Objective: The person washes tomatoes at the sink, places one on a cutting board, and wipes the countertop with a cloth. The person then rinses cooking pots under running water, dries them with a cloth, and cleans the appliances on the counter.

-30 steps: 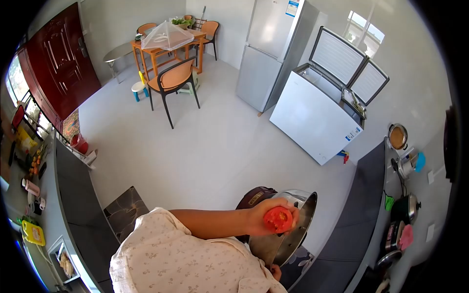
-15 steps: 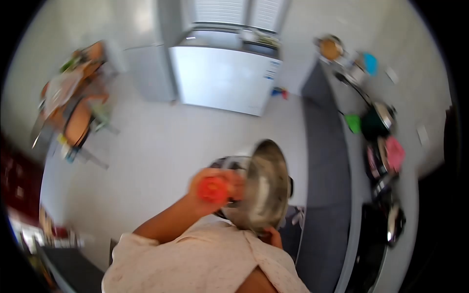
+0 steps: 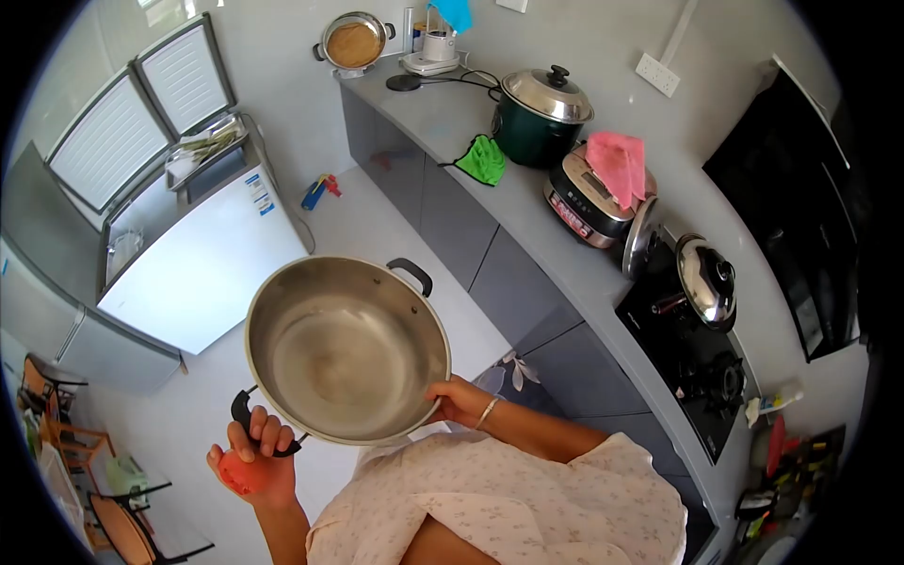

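A wide metal pot [image 3: 348, 348] with black side handles is held before my body, its bare inside tipped toward me. My left hand [image 3: 264, 466] has its fingers hooked over the near-left handle. In the same palm sits a red, shiny piece that looks like a tomato [image 3: 242, 473], partly hidden by the fingers. At the pot's lower right edge, my right hand [image 3: 458, 400] grips the rim, thumb toward the inside. A bracelet is on that wrist. The far handle [image 3: 411, 276] is held by neither hand.
Along the right runs a grey counter [image 3: 527, 231] with a green lidded pot [image 3: 543, 118], a rice cooker [image 3: 589, 198] under a pink cloth, and a black gas stove [image 3: 692, 363] bearing a metal lid [image 3: 706, 282]. An open chest freezer [image 3: 212, 259] and chairs [image 3: 127, 527] stand left.
The view has swung right toward the counter and stove. The pot, seen edge-on before, now shows its open inside. My left hand stays at the pot with the red piece.
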Motion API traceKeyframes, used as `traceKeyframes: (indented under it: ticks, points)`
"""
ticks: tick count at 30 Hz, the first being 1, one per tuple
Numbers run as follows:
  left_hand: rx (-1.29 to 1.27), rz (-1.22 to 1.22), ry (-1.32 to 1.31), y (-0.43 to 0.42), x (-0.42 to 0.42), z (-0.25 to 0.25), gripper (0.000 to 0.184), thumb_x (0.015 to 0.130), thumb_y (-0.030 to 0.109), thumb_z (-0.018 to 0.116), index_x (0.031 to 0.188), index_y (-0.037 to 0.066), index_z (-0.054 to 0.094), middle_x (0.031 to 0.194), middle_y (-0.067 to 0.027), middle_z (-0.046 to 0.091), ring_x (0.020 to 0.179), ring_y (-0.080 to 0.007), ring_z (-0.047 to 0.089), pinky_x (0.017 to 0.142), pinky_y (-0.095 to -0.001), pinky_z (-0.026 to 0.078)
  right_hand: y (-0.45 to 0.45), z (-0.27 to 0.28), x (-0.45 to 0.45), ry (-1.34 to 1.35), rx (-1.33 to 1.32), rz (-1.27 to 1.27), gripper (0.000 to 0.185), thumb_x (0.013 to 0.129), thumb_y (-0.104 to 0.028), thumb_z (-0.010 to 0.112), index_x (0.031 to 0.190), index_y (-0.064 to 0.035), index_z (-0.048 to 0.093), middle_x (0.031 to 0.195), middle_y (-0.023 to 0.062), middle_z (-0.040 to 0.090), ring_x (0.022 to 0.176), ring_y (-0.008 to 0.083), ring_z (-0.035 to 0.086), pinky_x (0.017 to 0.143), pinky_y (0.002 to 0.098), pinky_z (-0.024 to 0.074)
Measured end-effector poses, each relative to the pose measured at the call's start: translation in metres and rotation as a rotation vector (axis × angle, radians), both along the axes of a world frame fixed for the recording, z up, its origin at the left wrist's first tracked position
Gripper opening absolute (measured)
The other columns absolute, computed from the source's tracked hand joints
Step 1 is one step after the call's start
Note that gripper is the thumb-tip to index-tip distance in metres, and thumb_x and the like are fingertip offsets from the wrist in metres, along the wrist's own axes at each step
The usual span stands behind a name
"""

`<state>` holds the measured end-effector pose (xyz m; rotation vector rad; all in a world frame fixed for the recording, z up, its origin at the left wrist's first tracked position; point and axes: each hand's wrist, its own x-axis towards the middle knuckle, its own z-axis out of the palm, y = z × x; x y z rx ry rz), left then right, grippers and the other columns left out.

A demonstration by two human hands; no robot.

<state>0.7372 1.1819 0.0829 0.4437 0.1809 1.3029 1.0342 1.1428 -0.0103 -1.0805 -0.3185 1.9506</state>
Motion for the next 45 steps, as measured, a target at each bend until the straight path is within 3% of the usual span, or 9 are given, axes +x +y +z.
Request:
traceKeyframes:
  ticks: [5,13,14,15,18,25,26,30,45]
  points:
    - [0.074,-0.068,-0.043,0.111,0.005,-0.003,0.038,0.089,0.040,0.053,0.068,0.010,0.046,0.089,-0.0060,0.040,0.073,-0.0158,0.039,0.073,-0.0317,0.033,0.098,0.005,0.005,-0.041,0.052,-0.078,0.057,0.078,-0.006,0.055,0.132,-0.0021,0.040,0.114,0.0155,0.061,0.094,0.0279,0.067,0.082,0.0424,0.0589]
    - [0.030,-0.266,0.014,0.285,0.031,0.018,0.039,0.090,0.042,0.049,0.069,0.009,0.047,0.094,-0.0076,0.042,0.083,-0.0190,0.045,0.092,-0.0447,0.038,0.230,0.031,0.032,-0.115,0.105,-0.358,0.059,0.075,-0.002,0.055,0.132,-0.0018,0.039,0.113,0.0151,0.060,0.092,0.0264,0.067,0.077,0.0424,0.0606]
    - [0.082,-0.343,-0.023,0.307,0.034,0.012,0.039,0.091,0.041,0.047,0.070,0.008,0.049,0.106,-0.0125,0.050,0.099,-0.0238,0.050,0.098,-0.0482,0.036,0.243,0.036,0.039,-0.145,0.124,-0.406,0.059,0.075,-0.002,0.055,0.131,-0.0018,0.039,0.113,0.0149,0.060,0.092,0.0263,0.067,0.077,0.0426,0.0606]
    - [0.084,-0.352,-0.024,0.323,0.039,0.013,0.039,0.091,0.041,0.047,0.070,0.008,0.049,0.106,-0.0125,0.050,0.099,-0.0238,0.050,0.098,-0.0482,0.036,0.255,0.042,0.047,-0.175,0.148,-0.452,0.058,0.075,-0.001,0.054,0.131,-0.0017,0.040,0.113,0.0147,0.060,0.092,0.0262,0.067,0.077,0.0428,0.0607]
    - [0.059,-0.354,0.022,0.369,0.063,0.010,0.043,0.090,0.043,0.045,0.072,0.005,0.053,0.133,-0.0235,0.050,0.132,-0.0354,0.038,0.105,-0.0504,0.032,0.295,0.052,0.080,-0.217,0.180,-0.507,0.057,0.075,0.000,0.053,0.130,-0.0019,0.039,0.109,0.0144,0.061,0.088,0.0261,0.068,0.075,0.0427,0.0610]
    - [-0.203,-0.203,0.134,0.465,0.120,-0.015,0.039,0.090,0.042,0.049,0.076,0.006,0.055,0.116,-0.0156,0.057,0.116,-0.0286,0.047,0.100,-0.0418,0.037,0.397,0.060,0.185,-0.230,0.221,-0.585,0.055,0.074,-0.001,0.053,0.128,-0.0008,0.039,0.106,0.0159,0.062,0.084,0.0279,0.068,0.072,0.0429,0.0618]
    - [-0.264,-0.187,0.143,0.476,0.135,-0.013,0.035,0.090,0.041,0.051,0.081,0.007,0.055,0.100,-0.0115,0.057,0.100,-0.0252,0.052,0.090,-0.0390,0.042,0.414,0.060,0.201,-0.231,0.211,-0.603,0.056,0.074,-0.002,0.053,0.128,-0.0005,0.039,0.107,0.0163,0.062,0.086,0.0286,0.068,0.072,0.0430,0.0619]
    - [-0.364,-0.163,0.130,0.524,0.179,-0.022,0.036,0.091,0.040,0.053,0.091,0.005,0.054,0.085,-0.0080,0.056,0.078,-0.0204,0.053,0.073,-0.0342,0.044,0.474,0.057,0.259,-0.309,0.215,-0.678,0.044,0.076,-0.006,0.054,0.118,0.0070,0.049,0.105,0.0192,0.063,0.089,0.0316,0.068,0.074,0.0442,0.0614]
    - [-0.431,-0.339,0.070,0.719,0.299,-0.052,0.039,0.093,0.038,0.053,0.099,0.000,0.053,0.091,-0.0107,0.055,0.079,-0.0202,0.052,0.073,-0.0328,0.044,0.632,0.025,0.397,-0.283,0.095,-0.988,0.046,0.076,-0.001,0.055,0.120,0.0053,0.044,0.106,0.0268,0.059,0.093,0.0439,0.064,0.082,0.0549,0.0570]
